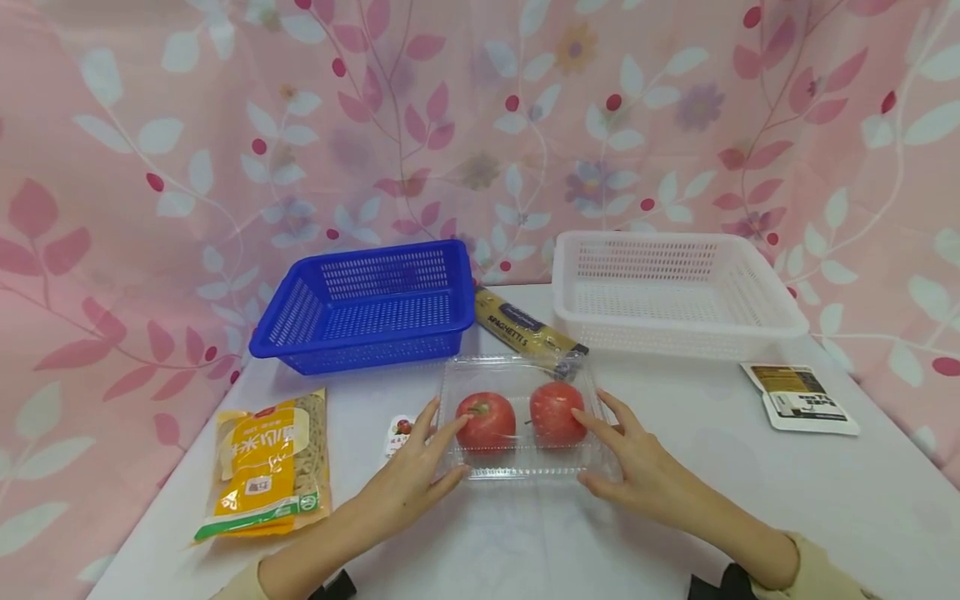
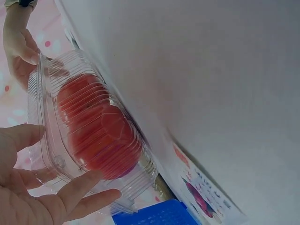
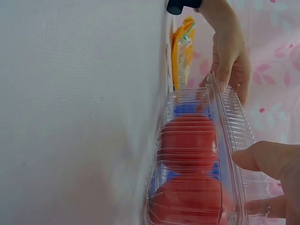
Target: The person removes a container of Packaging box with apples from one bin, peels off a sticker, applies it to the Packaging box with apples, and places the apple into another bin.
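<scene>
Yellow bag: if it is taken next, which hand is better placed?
Probably the left hand: it is nearer the yellow bag, while the right hand is at the far end of the clear box.

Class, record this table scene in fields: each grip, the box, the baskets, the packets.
Left grip: holds the left side of the clear box
Right grip: holds its right side
Box: two red apples inside
Baskets: blue basket at back left, white basket at back right
Packets: yellow bag in front of the blue basket, spaghetti packet partly between the baskets, pouch in front of the white basket
</scene>
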The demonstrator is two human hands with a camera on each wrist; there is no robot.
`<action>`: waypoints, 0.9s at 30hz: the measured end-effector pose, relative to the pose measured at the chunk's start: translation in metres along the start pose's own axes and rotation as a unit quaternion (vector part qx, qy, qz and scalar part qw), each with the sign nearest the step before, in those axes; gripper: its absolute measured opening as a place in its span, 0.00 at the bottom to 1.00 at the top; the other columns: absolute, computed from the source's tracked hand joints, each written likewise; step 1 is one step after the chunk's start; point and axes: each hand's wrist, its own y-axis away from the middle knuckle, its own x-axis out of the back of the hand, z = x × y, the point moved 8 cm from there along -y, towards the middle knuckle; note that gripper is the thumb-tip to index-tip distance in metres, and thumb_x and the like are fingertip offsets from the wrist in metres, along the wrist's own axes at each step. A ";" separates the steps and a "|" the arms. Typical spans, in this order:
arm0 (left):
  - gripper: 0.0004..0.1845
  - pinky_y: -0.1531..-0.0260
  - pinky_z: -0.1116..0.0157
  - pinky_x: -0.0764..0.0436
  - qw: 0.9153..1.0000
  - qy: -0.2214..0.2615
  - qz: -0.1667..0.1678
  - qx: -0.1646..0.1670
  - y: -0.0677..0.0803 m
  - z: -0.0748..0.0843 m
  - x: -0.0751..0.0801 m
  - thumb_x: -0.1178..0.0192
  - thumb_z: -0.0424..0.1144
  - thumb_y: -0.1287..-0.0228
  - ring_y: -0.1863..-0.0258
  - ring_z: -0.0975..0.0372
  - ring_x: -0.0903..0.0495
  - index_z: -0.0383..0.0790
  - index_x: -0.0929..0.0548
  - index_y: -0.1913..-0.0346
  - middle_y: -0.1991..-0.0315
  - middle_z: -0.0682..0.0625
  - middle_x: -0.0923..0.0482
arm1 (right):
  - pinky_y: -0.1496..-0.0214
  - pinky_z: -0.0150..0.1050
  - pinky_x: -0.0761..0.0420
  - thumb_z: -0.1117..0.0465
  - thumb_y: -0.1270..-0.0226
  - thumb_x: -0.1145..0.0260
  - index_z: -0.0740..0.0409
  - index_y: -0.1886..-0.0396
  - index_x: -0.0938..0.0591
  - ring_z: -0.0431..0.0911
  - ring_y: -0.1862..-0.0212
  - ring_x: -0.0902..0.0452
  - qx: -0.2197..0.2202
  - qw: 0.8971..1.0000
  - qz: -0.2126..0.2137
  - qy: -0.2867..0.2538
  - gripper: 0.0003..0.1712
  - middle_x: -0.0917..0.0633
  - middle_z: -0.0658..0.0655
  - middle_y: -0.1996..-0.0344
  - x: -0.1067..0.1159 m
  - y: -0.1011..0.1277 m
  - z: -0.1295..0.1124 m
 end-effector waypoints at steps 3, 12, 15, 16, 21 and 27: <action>0.31 0.63 0.52 0.20 1.000 -0.012 0.002 -0.009 -0.001 0.001 0.000 0.36 0.45 0.43 0.48 0.43 0.27 0.44 0.33 0.36 0.33 0.32 0.50 | 0.60 0.55 0.21 0.54 0.54 0.26 0.57 0.38 0.30 0.59 0.54 0.24 0.010 1.000 0.005 0.007 0.41 0.42 0.69 0.36 -0.002 0.001 -0.001; 0.30 0.60 0.48 0.22 0.998 -0.067 -0.005 -0.016 -0.004 0.004 0.001 0.37 0.47 0.43 0.44 0.39 0.33 0.43 0.32 0.38 0.36 0.29 0.46 | 0.58 0.64 0.27 0.51 0.55 0.26 0.53 0.38 0.29 0.58 0.54 0.25 0.013 0.999 0.013 0.051 0.41 0.40 0.67 0.36 0.001 0.000 -0.001; 0.30 0.58 0.43 0.26 0.995 -0.094 -0.002 -0.017 -0.006 0.005 0.006 0.36 0.48 0.44 0.41 0.34 0.40 0.45 0.31 0.39 0.37 0.29 0.43 | 0.57 0.64 0.28 0.49 0.57 0.25 0.51 0.39 0.28 0.61 0.49 0.29 0.031 0.996 0.030 0.075 0.41 0.39 0.67 0.37 0.003 -0.001 -0.003; 0.31 0.57 0.41 0.27 0.995 -0.102 0.002 -0.021 -0.006 0.006 0.008 0.36 0.49 0.45 0.41 0.33 0.42 0.45 0.30 0.39 0.37 0.29 0.42 | 0.57 0.64 0.29 0.48 0.57 0.25 0.51 0.40 0.28 0.61 0.47 0.31 0.040 0.995 0.038 0.085 0.42 0.39 0.68 0.37 0.004 -0.001 -0.005; 0.32 0.52 0.41 0.31 0.990 -0.126 0.008 -0.057 -0.010 0.012 0.012 0.34 0.51 0.50 0.36 0.36 0.49 0.43 0.27 0.41 0.37 0.33 0.40 | 0.54 0.61 0.35 0.45 0.61 0.26 0.52 0.43 0.27 0.63 0.43 0.40 0.096 0.984 0.077 0.131 0.41 0.39 0.69 0.38 0.007 -0.002 -0.013; 0.37 0.46 0.43 0.35 0.987 -0.124 -0.040 -0.098 -0.014 0.023 0.002 0.32 0.53 0.54 0.34 0.41 0.49 0.44 0.29 0.39 0.34 0.38 0.41 | 0.50 0.59 0.40 0.46 0.60 0.27 0.55 0.48 0.24 0.64 0.42 0.43 0.176 0.971 0.091 0.135 0.37 0.33 0.69 0.42 0.003 -0.007 -0.030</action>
